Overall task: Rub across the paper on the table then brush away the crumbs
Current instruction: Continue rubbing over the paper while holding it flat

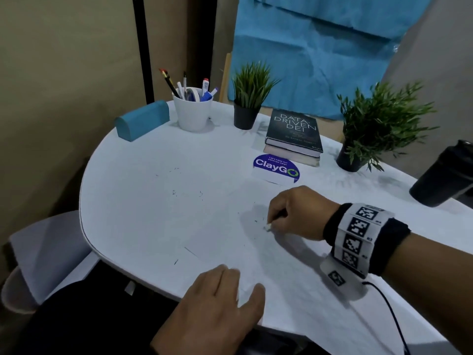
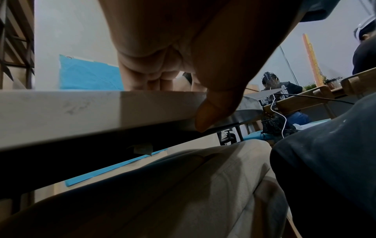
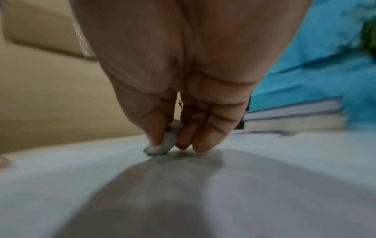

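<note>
A white sheet of paper (image 1: 268,252) lies on the white table (image 1: 143,180), hard to tell apart from it. My right hand (image 1: 294,213) pinches a small white eraser (image 1: 268,228) (image 3: 167,141) between thumb and fingers, its tip down on the paper. Small dark crumbs (image 1: 256,221) and pencil marks lie just left of the eraser. My left hand (image 1: 222,298) rests flat on the paper's near edge, fingers straight; in the left wrist view its thumb (image 2: 211,111) hangs over the table's edge (image 2: 81,112).
At the back of the table stand a blue case (image 1: 142,120), a white cup of pens (image 1: 192,108), two potted plants (image 1: 249,96) (image 1: 371,129) and stacked books (image 1: 294,135). A ClayGo sticker (image 1: 276,167) lies before the books. A dark bottle (image 1: 442,172) stands at right.
</note>
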{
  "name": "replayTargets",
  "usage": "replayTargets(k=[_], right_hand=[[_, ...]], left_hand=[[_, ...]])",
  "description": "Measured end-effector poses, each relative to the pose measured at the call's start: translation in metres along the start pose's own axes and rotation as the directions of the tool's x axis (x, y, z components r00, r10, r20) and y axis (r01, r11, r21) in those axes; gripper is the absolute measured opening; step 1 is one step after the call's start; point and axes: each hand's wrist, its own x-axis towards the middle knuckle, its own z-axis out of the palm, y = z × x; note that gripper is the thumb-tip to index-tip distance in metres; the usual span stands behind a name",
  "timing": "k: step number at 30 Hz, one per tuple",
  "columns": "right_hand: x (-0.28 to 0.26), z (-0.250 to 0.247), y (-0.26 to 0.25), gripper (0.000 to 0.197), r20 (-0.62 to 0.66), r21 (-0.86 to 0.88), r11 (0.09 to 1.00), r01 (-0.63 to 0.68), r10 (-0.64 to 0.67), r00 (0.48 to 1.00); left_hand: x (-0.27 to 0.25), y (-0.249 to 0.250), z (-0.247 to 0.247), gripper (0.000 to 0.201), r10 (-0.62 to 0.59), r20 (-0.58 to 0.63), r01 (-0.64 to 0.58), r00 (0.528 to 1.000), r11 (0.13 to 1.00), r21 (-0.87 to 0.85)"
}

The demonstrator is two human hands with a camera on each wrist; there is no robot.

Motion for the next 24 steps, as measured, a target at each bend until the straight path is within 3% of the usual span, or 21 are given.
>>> replayTargets(k=[3, 5, 7, 9, 11, 13, 16, 18, 22, 24], right_hand=[[-0.003, -0.001, -0.003, 0.006, -0.07, -0.097, 0.994, 0.044, -0.051, 0.996], [-0.018, 0.007, -0.023, 0.009, 0.049, -0.066, 0.98, 0.188, -0.185, 0.981], [-0.029, 0.012, -0.035, 0.011, 0.189, -0.004, 0.973, 0.232, -0.227, 0.955], [-0.02, 0.008, -0.022, 0.008, 0.125, 0.011, 0.988, 0.156, -0.156, 0.98], [-0.003, -0.003, 0.001, 0.005, -0.011, -0.018, 0.999, 0.029, -0.029, 1.0], [0.004, -0.007, 0.01, 0.004, -0.068, -0.08, 0.997, -0.02, 0.015, 0.998], [-0.009, 0.002, -0.011, 0.007, 0.051, -0.065, 0.993, 0.099, -0.096, 0.994], [-0.014, 0.006, -0.016, 0.009, 0.114, -0.013, 0.995, 0.096, -0.094, 0.989], [0.009, -0.008, 0.019, 0.004, -0.078, -0.043, 0.993, -0.107, 0.103, 0.992], [0.009, -0.01, 0.02, 0.001, -0.091, -0.076, 0.994, -0.083, 0.076, 0.993]], left_hand=[[0.001, -0.002, -0.001, 0.043, 0.007, -0.001, -0.007, 1.0, 1.0, 0.014], [0.001, -0.002, 0.001, 0.039, -0.014, -0.003, 0.014, 1.0, 1.0, 0.027], [0.0, 0.0, 0.005, 0.042, -0.032, 0.006, 0.032, 0.999, 0.999, 0.035], [0.0, 0.001, 0.002, 0.032, -0.016, 0.007, 0.016, 1.0, 0.999, 0.037], [0.0, 0.0, -0.001, 0.043, 0.011, 0.006, -0.011, 1.0, 1.0, 0.02], [0.001, 0.0, -0.005, 0.045, 0.016, 0.024, -0.016, 1.0, 1.0, 0.001], [-0.001, 0.001, -0.006, 0.044, -0.02, 0.042, 0.022, 0.999, 0.999, -0.038], [-0.002, 0.002, -0.006, 0.045, -0.025, 0.052, 0.027, 0.998, 0.999, -0.035], [-0.004, 0.002, -0.007, 0.054, -0.015, 0.068, 0.016, 0.998, 1.0, -0.021], [-0.005, 0.001, -0.007, 0.057, 0.007, 0.082, -0.004, 0.997, 1.0, -0.029]])
